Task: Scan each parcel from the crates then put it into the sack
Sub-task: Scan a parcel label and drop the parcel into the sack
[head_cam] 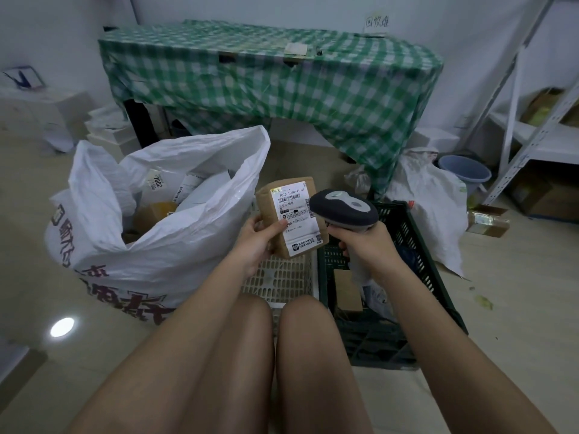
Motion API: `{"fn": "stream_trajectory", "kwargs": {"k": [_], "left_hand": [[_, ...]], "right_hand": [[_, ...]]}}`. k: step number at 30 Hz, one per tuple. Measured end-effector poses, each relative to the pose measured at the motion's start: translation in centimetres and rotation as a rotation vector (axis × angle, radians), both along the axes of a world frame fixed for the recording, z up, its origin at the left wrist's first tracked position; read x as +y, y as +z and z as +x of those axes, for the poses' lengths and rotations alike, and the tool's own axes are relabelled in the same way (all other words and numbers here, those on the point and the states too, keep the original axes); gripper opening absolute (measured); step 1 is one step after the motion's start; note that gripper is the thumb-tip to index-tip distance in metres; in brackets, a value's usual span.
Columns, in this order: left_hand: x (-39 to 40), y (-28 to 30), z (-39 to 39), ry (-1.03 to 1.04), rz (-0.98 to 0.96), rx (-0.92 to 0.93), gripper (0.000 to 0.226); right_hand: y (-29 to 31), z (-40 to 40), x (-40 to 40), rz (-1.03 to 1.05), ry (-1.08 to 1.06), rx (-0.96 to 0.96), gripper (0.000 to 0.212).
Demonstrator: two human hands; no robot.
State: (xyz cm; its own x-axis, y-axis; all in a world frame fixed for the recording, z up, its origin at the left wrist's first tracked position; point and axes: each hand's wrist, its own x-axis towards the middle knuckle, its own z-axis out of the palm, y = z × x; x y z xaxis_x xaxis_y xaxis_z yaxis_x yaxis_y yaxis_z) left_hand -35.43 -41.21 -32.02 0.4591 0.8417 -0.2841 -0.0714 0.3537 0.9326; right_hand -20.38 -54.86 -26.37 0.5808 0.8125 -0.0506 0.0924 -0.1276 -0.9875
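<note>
Here left hand (255, 242) fingers grip parcel (291, 216); right hand (369, 245) grips scanner (343, 209).

The parcel (289, 219) was matt brown paper with a smooth white printed label, and the scanner (344, 209) was dark and grey plastic. The sack (175, 245) looked like woven white plastic, faintly shiny. Both crates, the white crate (279, 277) and the dark green crate (404, 227), were perforated plastic; the floor (94, 355) was glossy tile.

Both forearms are bare to the frame edge, the left hand (255, 242) and right hand (372, 245) ringless, knees uncovered.
</note>
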Motion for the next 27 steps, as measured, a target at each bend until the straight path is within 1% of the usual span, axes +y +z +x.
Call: {"fn": "stream_trajectory", "kwargs": {"k": [3, 6, 9, 10, 12, 15, 16, 18, 19, 21, 22, 23, 24, 25, 27], "left_hand": [[-0.5, 2.2, -1.3, 0.026, 0.073, -0.034, 0.064], [-0.6, 4.6, -3.6, 0.086, 0.165, -0.077, 0.065], [-0.1, 7.5, -6.6, 0.241, 0.261, -0.123, 0.050], [0.4, 8.5, -7.7, 0.298, 0.292, -0.137, 0.050], [2.2, 10.0, -9.9, 0.412, 0.404, -0.089, 0.062], [5.6, 11.5, -12.7, 0.528, 0.617, 0.140, 0.083], [6.9, 12.0, -13.3, 0.532, 0.674, 0.243, 0.088], [9.0, 12.6, -13.9, 0.507, 0.754, 0.498, 0.092], [10.1, 12.3, -14.0, 0.455, 0.778, 0.673, 0.094], [11.7, 11.3, -14.2, 0.243, 0.735, 1.056, 0.103], [11.7, 10.7, -14.2, 0.126, 0.683, 1.179, 0.105], [11.8, 10.1, -13.9, 0.043, 0.656, 1.214, 0.104], [11.6, 9.8, -13.5, 0.010, 0.664, 1.178, 0.100], [11.3, 9.6, -12.8, -0.002, 0.698, 1.102, 0.092], [10.2, 9.8, -11.0, 0.014, 0.711, 0.858, 0.072]], "right_hand": [[1.1, -0.4, 0.5, 0.057, -0.052, 0.048, 0.022], [2.6, -1.0, 1.5, 0.112, -0.092, 0.083, 0.020], [4.2, -1.8, 3.1, 0.141, -0.060, 0.116, 0.022], [4.5, -2.2, 3.8, 0.130, -0.045, 0.117, 0.026], [4.7, -2.8, 5.3, 0.097, -0.028, 0.101, 0.042], [4.9, -3.6, 7.6, 0.069, -0.009, 0.073, 0.045], [5.0, -3.7, 8.3, 0.065, -0.007, 0.066, 0.046], [5.2, -3.9, 9.6, 0.057, -0.009, 0.062, 0.045], [5.2, -3.8, 10.1, 0.051, -0.009, 0.065, 0.045], [4.9, -3.4, 10.8, 0.036, -0.018, 0.073, 0.043], [4.7, -3.0, 10.9, 0.022, -0.020, 0.072, 0.043], [4.5, -2.6, 10.9, 0.004, -0.016, 0.059, 0.042], [4.4, -2.2, 10.5, -0.015, -0.004, 0.035, 0.040], [4.2, -1.7, 10.0, -0.037, 0.012, 0.003, 0.039], [3.6, -0.8, 8.6, -0.063, 0.038, -0.053, 0.037]]}}
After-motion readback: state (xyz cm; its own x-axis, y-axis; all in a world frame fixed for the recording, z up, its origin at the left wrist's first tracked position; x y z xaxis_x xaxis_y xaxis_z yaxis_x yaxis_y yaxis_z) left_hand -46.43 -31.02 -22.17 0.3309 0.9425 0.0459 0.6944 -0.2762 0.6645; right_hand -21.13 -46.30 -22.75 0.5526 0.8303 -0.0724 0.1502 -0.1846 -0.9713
